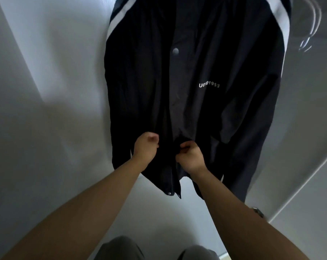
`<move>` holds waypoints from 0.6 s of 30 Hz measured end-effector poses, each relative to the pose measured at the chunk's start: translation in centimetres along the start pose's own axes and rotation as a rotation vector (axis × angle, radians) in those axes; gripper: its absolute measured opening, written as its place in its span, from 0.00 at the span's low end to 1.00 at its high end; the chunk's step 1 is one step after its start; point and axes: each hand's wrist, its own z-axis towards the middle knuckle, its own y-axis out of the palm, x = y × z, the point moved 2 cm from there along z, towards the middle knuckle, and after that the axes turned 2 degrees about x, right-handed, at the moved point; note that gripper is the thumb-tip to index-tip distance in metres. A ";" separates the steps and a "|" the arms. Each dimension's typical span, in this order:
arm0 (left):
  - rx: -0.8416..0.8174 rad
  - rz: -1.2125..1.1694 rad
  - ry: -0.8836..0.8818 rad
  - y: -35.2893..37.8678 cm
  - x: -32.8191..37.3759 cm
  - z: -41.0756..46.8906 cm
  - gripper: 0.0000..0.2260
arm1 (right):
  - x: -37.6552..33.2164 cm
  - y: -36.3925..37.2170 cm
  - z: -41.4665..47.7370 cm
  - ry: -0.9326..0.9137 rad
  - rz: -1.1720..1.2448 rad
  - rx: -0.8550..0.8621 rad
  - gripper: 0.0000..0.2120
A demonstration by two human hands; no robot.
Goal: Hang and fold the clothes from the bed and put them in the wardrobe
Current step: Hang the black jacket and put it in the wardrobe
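A dark navy jacket (pixel 196 102) with white shoulder stripes, a snap button and white chest lettering hangs in front of me inside the white wardrobe. Its top is cut off by the frame's upper edge. My left hand (pixel 145 148) grips the left front panel low down, fingers curled into the cloth. My right hand (pixel 190 156) pinches the right front edge beside it. The two hands sit close together near the front opening, above the hem snaps (pixel 170 193).
White wardrobe walls (pixel 46 91) surround the jacket. Empty white hangers (pixel 309 25), blurred, hang at the upper right. A wardrobe door edge (pixel 299 184) runs diagonally at the right. My grey trousers (pixel 121 248) show at the bottom.
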 end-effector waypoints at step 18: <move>-0.112 -0.697 -1.003 5.5 -22.3 -6.2 0.08 | 18.6 5.3 -4.4 0.265 -0.223 -0.021 0.07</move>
